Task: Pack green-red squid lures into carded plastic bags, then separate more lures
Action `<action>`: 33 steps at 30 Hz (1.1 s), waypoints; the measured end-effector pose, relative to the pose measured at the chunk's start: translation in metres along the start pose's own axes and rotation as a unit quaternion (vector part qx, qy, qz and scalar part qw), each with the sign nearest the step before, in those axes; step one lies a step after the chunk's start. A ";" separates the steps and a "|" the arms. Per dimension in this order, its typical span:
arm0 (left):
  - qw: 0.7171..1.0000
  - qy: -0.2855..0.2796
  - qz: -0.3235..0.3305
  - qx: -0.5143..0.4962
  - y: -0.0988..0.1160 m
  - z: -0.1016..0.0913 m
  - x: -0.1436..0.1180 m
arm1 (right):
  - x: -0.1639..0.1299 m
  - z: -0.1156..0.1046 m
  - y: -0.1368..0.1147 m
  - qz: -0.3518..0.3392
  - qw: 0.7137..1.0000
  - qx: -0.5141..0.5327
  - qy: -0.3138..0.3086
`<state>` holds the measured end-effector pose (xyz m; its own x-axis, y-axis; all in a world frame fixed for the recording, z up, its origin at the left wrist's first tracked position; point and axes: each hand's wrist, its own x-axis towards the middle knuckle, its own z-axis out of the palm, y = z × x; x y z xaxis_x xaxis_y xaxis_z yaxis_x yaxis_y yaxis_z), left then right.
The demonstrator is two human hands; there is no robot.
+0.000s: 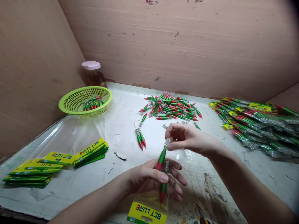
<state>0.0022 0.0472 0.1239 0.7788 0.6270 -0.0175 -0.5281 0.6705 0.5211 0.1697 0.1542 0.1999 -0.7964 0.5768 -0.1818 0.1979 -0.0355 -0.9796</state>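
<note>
My left hand holds a clear plastic bag with a yellow and green "BCT LURE" header card, the card end toward me. One green and red fishing lure lies at the bag, under my left thumb. Above it, my right hand pinches a second fishing lure by its metal hook end, red tip pointing down into my left palm. Whether that tip is inside the bag I cannot tell. Beyond my hands lie a few loose lures beside a thin ring.
A heap of lures lies at the back. Packed bags are piled at right. At left are a green basket holding lures, a lidded jar and stacked header-card bags. Board walls enclose the table.
</note>
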 end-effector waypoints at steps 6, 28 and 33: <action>1.000 -0.022 -0.007 0.002 0.000 -0.002 -0.001 | 0.006 0.015 0.001 0.023 0.996 -0.075 -0.040; 0.999 -0.026 -0.015 0.015 0.000 -0.002 0.000 | -0.004 0.016 -0.005 0.035 0.986 -0.136 -0.089; 1.000 -0.016 -0.005 -0.003 0.002 0.000 -0.001 | -0.004 0.016 -0.002 -0.026 0.981 -0.192 -0.030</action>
<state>0.0004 0.0480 0.1250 0.7942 0.6076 0.0054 -0.5230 0.6790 0.5153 0.1628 0.1390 0.2014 -0.8412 0.5197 -0.1493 0.3476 0.3082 -0.8855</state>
